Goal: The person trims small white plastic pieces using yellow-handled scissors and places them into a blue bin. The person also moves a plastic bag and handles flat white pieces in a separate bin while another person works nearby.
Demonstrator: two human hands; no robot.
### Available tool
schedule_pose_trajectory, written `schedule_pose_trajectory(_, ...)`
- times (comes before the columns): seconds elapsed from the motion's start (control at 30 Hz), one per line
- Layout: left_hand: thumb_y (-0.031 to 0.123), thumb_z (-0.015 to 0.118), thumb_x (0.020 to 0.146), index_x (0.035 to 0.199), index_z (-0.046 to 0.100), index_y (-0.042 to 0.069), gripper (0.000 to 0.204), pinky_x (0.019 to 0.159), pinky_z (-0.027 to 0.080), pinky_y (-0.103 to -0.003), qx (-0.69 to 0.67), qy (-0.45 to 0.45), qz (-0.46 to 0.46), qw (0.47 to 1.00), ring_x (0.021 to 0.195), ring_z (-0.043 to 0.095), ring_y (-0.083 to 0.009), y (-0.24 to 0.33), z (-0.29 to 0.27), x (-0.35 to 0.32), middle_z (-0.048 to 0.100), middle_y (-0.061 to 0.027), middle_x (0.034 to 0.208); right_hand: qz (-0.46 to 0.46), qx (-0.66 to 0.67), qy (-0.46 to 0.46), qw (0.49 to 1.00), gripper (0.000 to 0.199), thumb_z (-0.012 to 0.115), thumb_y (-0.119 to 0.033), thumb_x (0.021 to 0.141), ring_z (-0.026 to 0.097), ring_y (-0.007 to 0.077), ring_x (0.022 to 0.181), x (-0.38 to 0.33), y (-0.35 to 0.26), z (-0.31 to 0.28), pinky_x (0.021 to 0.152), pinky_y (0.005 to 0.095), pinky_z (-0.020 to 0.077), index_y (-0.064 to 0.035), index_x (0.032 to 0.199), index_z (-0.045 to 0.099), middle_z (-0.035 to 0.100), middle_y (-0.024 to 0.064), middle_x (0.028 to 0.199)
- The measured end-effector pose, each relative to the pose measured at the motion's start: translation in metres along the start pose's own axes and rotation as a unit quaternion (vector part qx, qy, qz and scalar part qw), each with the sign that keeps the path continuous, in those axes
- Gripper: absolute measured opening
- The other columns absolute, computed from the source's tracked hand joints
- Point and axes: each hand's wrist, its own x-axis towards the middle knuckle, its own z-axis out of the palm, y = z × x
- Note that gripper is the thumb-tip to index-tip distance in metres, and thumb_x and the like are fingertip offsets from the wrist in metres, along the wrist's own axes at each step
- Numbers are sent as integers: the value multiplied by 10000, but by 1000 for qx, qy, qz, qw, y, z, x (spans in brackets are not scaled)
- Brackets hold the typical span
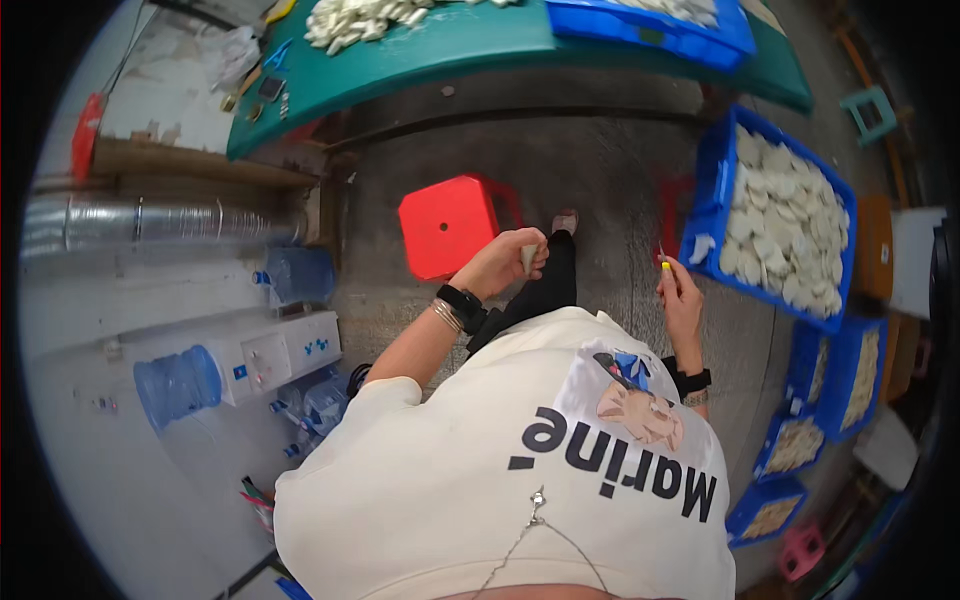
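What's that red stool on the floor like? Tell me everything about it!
The red stool looks like smooth plastic, with a square seat, rounded corners and a small round hole in the middle. Its legs spread out a little below. It stands upright on the grey floor, near the green table, just beyond the left hand. Nothing sits on it or touches it.

Grey concrete floor (590,160) fills the centre, a red stool (445,225) on it. A green surface (440,50) curves along the top; blue crates (780,220) at right, water bottles (180,385) at lower left.
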Motion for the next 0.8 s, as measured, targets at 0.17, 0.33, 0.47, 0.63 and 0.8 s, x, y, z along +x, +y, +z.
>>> schedule_pose_trajectory(0.17,221,564,849,655,444,155,237,598,353,-259,-58,9,50,997,618,397,-102,46,-47,27,413,41,654,-53,-17,-68,996,275,541,-174,967,417,18,561,76,-55,48,493,194,323,-63,1198,639,528,-42,687)
schedule_pose_trajectory(0.33,244,588,871,646,435,152,287,579,392,-265,-40,80,102,991,592,413,-87,137,-85,53,406,39,626,-128,-84,-138,979,265,560,-147,950,532,77,609,167,-136,105,553,258,428,-15,1172,618,569,51,652)
schedule_pose_trajectory(0.47,294,570,918,715,497,139,266,637,417,-278,-97,115,121,981,645,463,-103,192,-123,59,462,32,691,-248,-123,-162,947,261,550,-137,956,533,82,620,220,-182,123,566,255,432,-18,1181,608,568,53,673)
schedule_pose_trajectory(0.63,284,518,952,913,568,81,213,741,483,-327,-189,138,230,945,787,555,-151,222,-155,56,559,-39,844,-162,-105,-203,960,261,551,-125,953,538,103,616,268,-214,138,572,254,430,-26,1190,598,576,71,696)
schedule_pose_trajectory(0.8,175,539,873,898,538,67,111,741,469,-345,-210,128,307,919,776,524,-167,231,-134,59,524,-43,822,-258,-102,-270,922,211,553,-121,947,545,100,606,312,-236,146,561,260,428,-17,1120,615,578,67,684)
